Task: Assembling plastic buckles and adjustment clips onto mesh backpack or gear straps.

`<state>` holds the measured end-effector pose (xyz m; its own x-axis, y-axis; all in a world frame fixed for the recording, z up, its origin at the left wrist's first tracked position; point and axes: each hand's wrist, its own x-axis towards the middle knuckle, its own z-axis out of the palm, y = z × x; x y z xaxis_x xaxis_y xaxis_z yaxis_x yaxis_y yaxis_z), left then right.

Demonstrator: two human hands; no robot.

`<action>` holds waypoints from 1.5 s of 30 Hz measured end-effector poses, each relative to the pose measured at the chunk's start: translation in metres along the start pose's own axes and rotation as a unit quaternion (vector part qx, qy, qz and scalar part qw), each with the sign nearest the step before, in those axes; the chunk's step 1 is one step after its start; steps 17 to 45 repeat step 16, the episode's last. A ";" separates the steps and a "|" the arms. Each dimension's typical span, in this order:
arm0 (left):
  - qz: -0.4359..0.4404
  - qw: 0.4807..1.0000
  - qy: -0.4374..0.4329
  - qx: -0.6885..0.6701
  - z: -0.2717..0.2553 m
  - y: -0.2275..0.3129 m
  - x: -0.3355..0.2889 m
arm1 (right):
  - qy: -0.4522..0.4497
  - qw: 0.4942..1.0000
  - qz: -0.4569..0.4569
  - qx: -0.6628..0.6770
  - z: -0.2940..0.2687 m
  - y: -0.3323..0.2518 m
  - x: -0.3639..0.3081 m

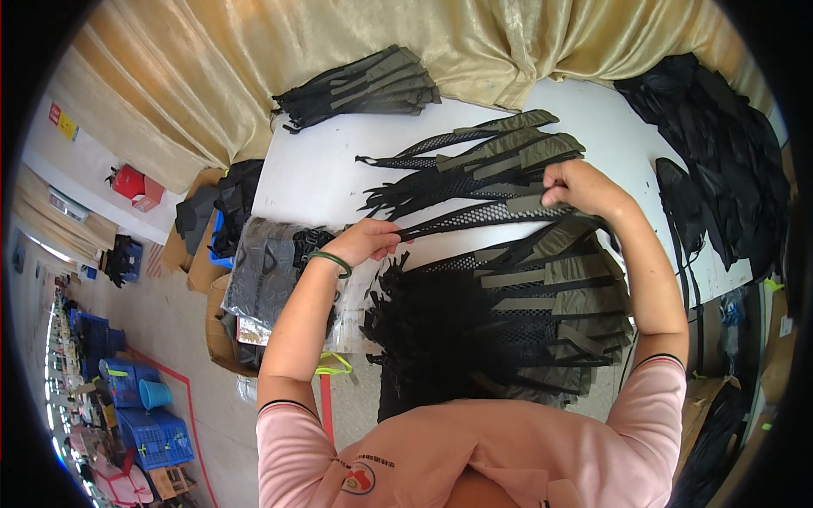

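A black mesh strap with an olive-grey fabric end is stretched between my two hands above the white table. My left hand, with a green bangle at its wrist, pinches the narrow black end. The wide olive end is pinched in my right hand. Close to my body, beneath the held strap, lies a large fanned pile of similar straps. Just beyond my hands is a smaller spread of them. Another stacked bundle of straps rests at the far left of the table.
A heap of black fabric pieces covers the table's right side. To the left are a clear plastic bag of dark pieces and an open cardboard box. Gold curtains hang behind. Blue crates stand on the floor far left.
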<state>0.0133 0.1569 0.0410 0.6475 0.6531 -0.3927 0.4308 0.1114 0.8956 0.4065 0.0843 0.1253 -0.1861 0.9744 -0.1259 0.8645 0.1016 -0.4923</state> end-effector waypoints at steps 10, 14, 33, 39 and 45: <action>-0.008 0.990 -0.061 0.129 0.028 0.019 -0.043 | -0.075 0.958 -0.173 0.216 0.124 -0.101 -0.010; 0.016 0.994 -0.052 0.093 0.014 0.029 -0.063 | -0.149 0.910 -0.125 0.365 0.172 -0.149 0.021; -0.016 0.999 0.005 0.045 -0.009 0.017 -0.077 | -0.141 0.934 -0.112 0.308 0.181 -0.151 0.034; -0.016 0.999 0.005 0.045 -0.009 0.017 -0.077 | -0.141 0.934 -0.112 0.308 0.181 -0.151 0.034; -0.016 0.999 0.005 0.045 -0.009 0.017 -0.077 | -0.141 0.934 -0.112 0.308 0.181 -0.151 0.034</action>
